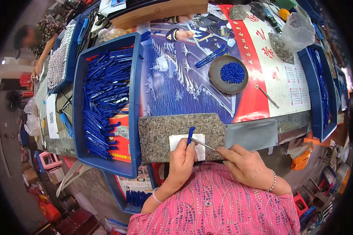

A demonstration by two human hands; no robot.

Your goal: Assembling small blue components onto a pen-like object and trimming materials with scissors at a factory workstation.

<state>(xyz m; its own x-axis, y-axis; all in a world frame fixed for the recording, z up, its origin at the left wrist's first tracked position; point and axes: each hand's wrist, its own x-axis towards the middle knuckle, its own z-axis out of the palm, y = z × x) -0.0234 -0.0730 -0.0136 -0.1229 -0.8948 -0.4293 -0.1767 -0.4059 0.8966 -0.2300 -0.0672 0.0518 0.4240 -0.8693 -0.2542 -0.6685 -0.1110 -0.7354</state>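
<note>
My left hand (181,161) is closed around the lower part of a slim blue plastic piece (191,135) with a hooked top, held upright. My right hand (247,166) grips a thin metal rod-like tool (204,145), its tip at the blue piece beside my left fingertips. Whether the tip touches the piece is too small to tell. Both hands are over a white folded pad (175,141) on a speckled stone slab (157,133). Beyond the slab, a round dark dish (216,84) holds a heap of small blue beads (232,73).
On the left, a blue tray (79,102) holds many similar blue pieces (108,86). A few more blue pieces (211,56) lie near the dish, and a thin metal stick (268,98) rests on the poster. Another blue tray (315,102) stands right. Someone's arm (43,58) shows far left.
</note>
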